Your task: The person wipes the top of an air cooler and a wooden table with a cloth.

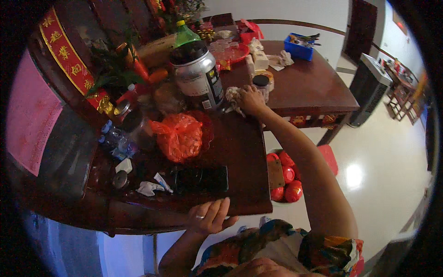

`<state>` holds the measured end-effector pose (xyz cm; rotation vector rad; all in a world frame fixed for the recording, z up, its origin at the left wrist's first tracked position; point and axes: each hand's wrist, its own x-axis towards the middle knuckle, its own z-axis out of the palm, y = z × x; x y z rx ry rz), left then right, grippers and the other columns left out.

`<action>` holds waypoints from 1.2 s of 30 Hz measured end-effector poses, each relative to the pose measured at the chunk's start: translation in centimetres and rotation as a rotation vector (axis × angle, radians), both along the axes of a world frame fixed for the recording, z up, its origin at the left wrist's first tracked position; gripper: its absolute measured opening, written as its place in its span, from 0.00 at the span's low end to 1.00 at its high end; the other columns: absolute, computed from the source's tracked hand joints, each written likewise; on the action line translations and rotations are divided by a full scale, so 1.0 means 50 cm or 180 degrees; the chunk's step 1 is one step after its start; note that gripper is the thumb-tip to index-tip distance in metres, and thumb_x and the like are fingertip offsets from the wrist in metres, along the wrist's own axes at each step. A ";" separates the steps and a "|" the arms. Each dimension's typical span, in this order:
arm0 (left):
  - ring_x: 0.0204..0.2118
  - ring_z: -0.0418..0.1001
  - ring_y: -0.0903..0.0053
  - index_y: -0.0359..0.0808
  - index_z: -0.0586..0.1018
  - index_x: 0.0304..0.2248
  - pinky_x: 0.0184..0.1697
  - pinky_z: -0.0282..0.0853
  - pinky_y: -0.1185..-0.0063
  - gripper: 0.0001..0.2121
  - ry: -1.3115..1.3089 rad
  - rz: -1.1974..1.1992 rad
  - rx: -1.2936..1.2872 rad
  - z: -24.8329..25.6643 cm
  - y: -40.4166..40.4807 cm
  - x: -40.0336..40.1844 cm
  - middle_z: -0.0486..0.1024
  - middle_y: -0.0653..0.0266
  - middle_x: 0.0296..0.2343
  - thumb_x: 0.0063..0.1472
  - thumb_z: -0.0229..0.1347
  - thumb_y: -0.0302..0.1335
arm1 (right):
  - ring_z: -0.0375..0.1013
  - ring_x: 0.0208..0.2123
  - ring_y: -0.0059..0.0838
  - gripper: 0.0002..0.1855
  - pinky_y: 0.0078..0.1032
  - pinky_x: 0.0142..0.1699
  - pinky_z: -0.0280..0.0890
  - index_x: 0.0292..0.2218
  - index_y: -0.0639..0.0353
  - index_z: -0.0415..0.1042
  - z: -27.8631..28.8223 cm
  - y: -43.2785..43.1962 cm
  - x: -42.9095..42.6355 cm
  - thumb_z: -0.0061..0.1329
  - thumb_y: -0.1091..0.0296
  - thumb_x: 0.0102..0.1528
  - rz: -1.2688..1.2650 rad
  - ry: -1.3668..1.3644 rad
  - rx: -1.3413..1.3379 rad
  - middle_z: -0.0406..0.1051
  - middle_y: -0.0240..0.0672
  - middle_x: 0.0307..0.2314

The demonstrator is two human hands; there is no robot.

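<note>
My right hand (253, 99) is stretched far forward over the dark wooden cabinet top (238, 149), its fingers on a crumpled, patterned pale cloth (234, 96). Just beyond that hand stands a clear jar with a black lid (260, 81). To its left is a large silver tub (195, 78) with a black lid. My left hand (209, 216), with a ring on one finger, rests on the cabinet's front edge and holds nothing. Above it lies a black phone (202, 179). A knotted red plastic bag (179, 138) sits between the phone and the tub.
Small plastic bottles (119, 140), a metal lid (120, 179), a crumpled tissue (149, 188) and a small tube (163, 182) lie at left. A blue basket (299, 48) of utensils stands on the farther table (311, 86). Below the right edge are red round containers (289, 175).
</note>
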<state>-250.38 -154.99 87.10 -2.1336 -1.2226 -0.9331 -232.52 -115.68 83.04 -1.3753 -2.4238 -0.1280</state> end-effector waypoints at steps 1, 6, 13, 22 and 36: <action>0.32 0.68 0.83 0.42 0.82 0.35 0.32 0.63 0.83 0.21 0.0050 0.0070 -0.0014 0.002 0.012 0.014 0.76 0.75 0.28 0.64 0.47 0.50 | 0.63 0.52 0.49 0.24 0.47 0.53 0.62 0.50 0.54 0.68 0.001 0.052 -0.007 0.48 0.54 0.54 -0.0343 -0.0178 -0.0028 0.65 0.43 0.48; 0.30 0.66 0.82 0.42 0.82 0.33 0.30 0.62 0.81 0.26 -0.0046 0.0492 -0.0193 0.007 0.061 0.083 0.75 0.76 0.25 0.65 0.40 0.54 | 0.67 0.45 0.44 0.18 0.42 0.45 0.61 0.39 0.56 0.76 -0.029 0.283 -0.042 0.43 0.56 0.53 -0.0499 -0.0445 0.0501 0.69 0.43 0.42; 0.31 0.66 0.75 0.42 0.80 0.35 0.35 0.63 0.73 0.29 0.0030 0.0842 -0.0185 -0.051 0.055 0.103 0.74 0.68 0.29 0.65 0.35 0.56 | 0.68 0.46 0.44 0.30 0.48 0.47 0.59 0.53 0.52 0.65 -0.096 0.402 -0.059 0.43 0.45 0.55 -0.0222 -0.0352 0.0469 0.70 0.41 0.43; 0.30 0.69 0.72 0.40 0.80 0.36 0.33 0.64 0.70 0.32 -0.0026 0.0682 -0.0051 -0.179 -0.038 0.042 0.75 0.66 0.29 0.62 0.36 0.59 | 0.64 0.54 0.47 0.31 0.51 0.54 0.59 0.52 0.45 0.70 -0.147 0.120 -0.059 0.44 0.37 0.53 -0.0214 -0.0599 -0.0345 0.69 0.40 0.49; 0.30 0.70 0.71 0.38 0.80 0.31 0.33 0.66 0.72 0.19 -0.0478 0.0473 0.0183 0.007 -0.018 -0.071 0.74 0.68 0.26 0.61 0.49 0.46 | 0.63 0.52 0.50 0.27 0.46 0.51 0.64 0.52 0.46 0.69 0.017 -0.331 -0.052 0.46 0.43 0.56 0.0627 -0.0042 -0.0320 0.66 0.43 0.49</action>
